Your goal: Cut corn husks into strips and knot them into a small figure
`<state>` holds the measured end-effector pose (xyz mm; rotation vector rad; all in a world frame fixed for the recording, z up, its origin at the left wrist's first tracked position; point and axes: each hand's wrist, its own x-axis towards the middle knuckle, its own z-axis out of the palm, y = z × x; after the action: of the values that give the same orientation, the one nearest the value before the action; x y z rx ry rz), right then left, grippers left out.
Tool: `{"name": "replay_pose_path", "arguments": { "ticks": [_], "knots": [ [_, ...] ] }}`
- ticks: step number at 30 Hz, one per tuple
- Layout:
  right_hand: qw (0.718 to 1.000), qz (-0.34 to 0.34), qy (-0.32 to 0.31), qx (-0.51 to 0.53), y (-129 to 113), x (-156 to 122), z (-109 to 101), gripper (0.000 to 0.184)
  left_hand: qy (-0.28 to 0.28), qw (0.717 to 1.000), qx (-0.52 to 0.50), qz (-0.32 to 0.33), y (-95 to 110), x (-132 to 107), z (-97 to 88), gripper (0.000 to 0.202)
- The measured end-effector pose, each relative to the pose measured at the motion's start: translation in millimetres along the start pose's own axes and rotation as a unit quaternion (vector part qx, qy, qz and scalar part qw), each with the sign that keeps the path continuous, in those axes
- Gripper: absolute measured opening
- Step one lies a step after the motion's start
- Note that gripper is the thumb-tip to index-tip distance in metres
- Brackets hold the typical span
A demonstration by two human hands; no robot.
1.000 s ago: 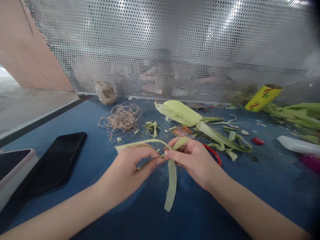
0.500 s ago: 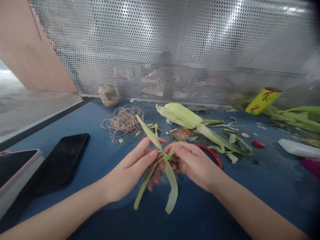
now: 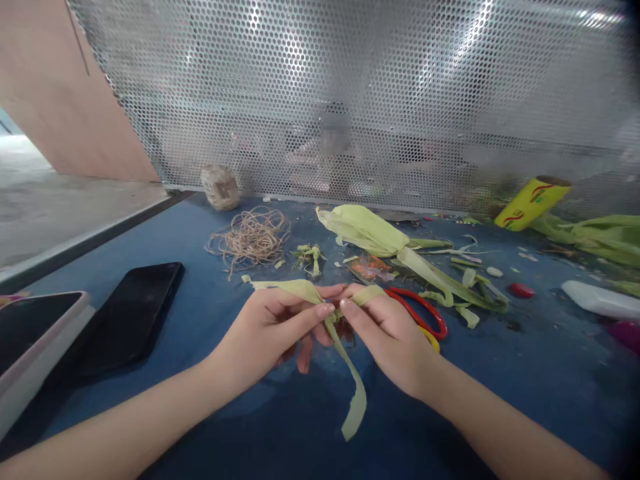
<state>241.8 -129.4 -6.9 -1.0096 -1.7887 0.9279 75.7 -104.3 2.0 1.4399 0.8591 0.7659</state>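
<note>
My left hand (image 3: pixel 287 317) pinches a pale green corn husk strip (image 3: pixel 354 393) between thumb and forefinger. Close beside it, my right hand (image 3: pixel 385 327) is closed on the same husk piece, the two thumb tips almost meeting at its knotted middle. One strip end hangs down toward me, and another points left over my left forefinger. Behind my right hand lie scissors (image 3: pixel 423 310) with red and yellow handles, partly hidden. A small knotted husk piece (image 3: pixel 314 259) rests on the blue table (image 3: pixel 240 413) beyond my fingers. What sits under the knot is hidden by my fingers.
Tangled twine (image 3: pixel 254 237) and a wrapped roll (image 3: pixel 220 188) lie at back left. Two phones, one black (image 3: pixel 135 317), are at left. A husk bundle (image 3: pixel 367 230), scraps, a yellow tube (image 3: pixel 534 203) and a white object (image 3: pixel 600 298) lie right. A perforated metal panel (image 3: pixel 350 80) stands behind.
The upright strip end has swung down to the left over my left hand. My thumbs have drawn closer together at the knot. More of the scissors' handles now shows.
</note>
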Motion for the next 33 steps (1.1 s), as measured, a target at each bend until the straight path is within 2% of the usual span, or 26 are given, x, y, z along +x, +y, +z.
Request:
{"name": "replay_pose_path", "arguments": {
  "ticks": [3,6,8,10,12,15,19,23,26,29,33],
  "knots": [
    [0.998,-0.005,0.055,-0.041,1,1,-1,0.021,0.014,0.999,-0.034,-0.003,0,-1,0.0,0.014],
    [0.979,-0.001,0.124,-0.164,8,1,-3,0.010,0.042,0.997,-0.066,0.008,1,0,-0.1,0.013],
    [0.944,-0.067,0.161,-0.280,14,-1,-5,0.007,0.052,0.995,-0.084,0.012,1,2,-0.7,0.015],
    [0.914,-0.151,0.171,-0.336,18,-3,-5,0.004,0.045,0.995,-0.091,0.013,1,4,-1.4,0.017],
    [0.899,-0.206,0.147,-0.358,20,-6,-4,0.008,0.033,0.996,-0.085,0.009,-1,6,-2.0,0.021],
    [0.882,-0.250,0.112,-0.383,17,-9,1,0.012,0.044,0.997,-0.069,0.011,-4,7,-2.8,0.018],
    [0.867,-0.293,0.108,-0.388,16,-9,5,0.013,0.063,0.996,-0.062,0.014,-4,7,-5.0,0.021],
    [0.857,-0.337,0.082,-0.381,12,-8,6,0.008,0.057,0.998,0.011,0.023,-2,5,-6.0,0.021],
    [0.831,-0.382,0.061,-0.399,6,-10,7,0.012,0.049,0.997,0.047,0.033,-1,4,-5.2,0.025],
    [0.821,-0.392,0.057,-0.410,-1,-11,8,0.017,0.040,0.999,0.012,-0.001,-2,4,-4.6,0.025],
    [0.833,-0.371,0.080,-0.404,-4,-10,11,0.015,0.044,0.997,-0.061,-0.017,-5,5,-4.5,0.033]
  ]
}}
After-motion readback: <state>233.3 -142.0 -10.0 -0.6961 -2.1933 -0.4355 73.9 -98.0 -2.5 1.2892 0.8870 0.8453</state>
